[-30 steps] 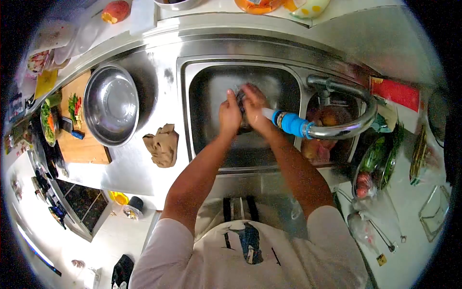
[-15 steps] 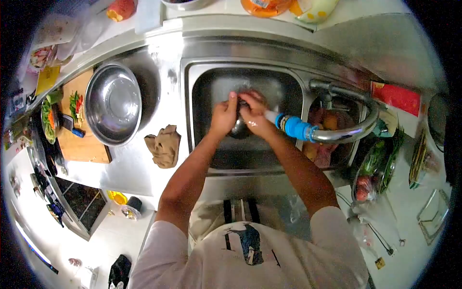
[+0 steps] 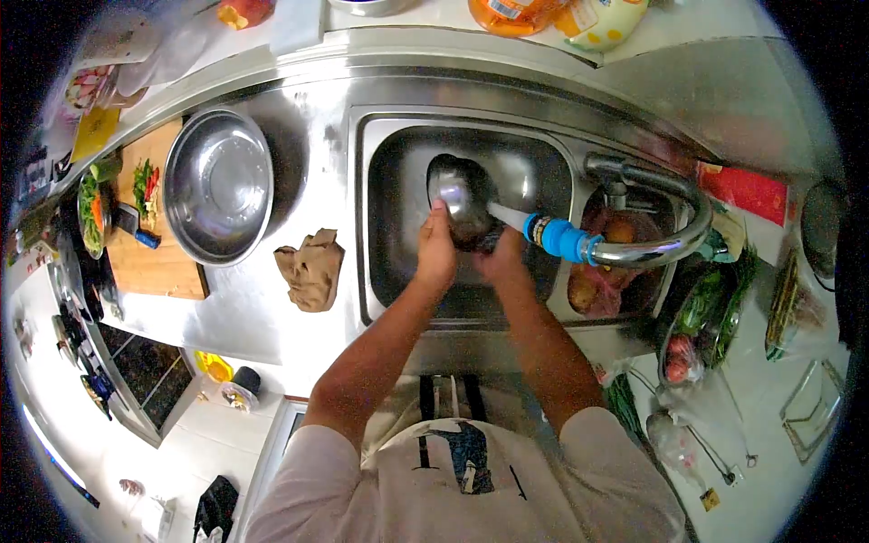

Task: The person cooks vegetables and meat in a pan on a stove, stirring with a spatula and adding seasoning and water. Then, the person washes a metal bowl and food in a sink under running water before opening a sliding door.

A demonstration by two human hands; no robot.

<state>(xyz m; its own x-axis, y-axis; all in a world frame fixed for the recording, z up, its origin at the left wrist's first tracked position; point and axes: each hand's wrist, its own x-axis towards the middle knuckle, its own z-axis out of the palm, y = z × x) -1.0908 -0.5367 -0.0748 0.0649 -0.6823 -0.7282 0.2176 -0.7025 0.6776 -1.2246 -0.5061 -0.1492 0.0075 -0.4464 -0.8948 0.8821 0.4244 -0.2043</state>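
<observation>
A dark, shiny, rounded object point(image 3: 463, 195), perhaps an eggplant, is over the large sink basin point(image 3: 412, 294), beside the spout end of the blue-fitted faucet point(image 3: 561, 240). My left hand point(image 3: 437, 249) grips its lower left side, thumb pointing up along it. My right hand point(image 3: 503, 258) is at its lower right, blurred, with its fingers partly hidden; whether it grips the object is unclear. Left of the sink a crumpled brown cloth or paper point(image 3: 310, 270) lies on the steel counter.
A metal bowl point(image 3: 218, 187) stands at left, beside a cutting board point(image 3: 154, 262) with chopped vegetables and a knife point(image 3: 138, 228). The small right basin holds round produce point(image 3: 620, 231). Bagged vegetables point(image 3: 697, 312) lie farther right.
My hands have moved down and apart, from closely cupped together to the lower sides of the dark object, which now shows much more. The view has shifted slightly.
</observation>
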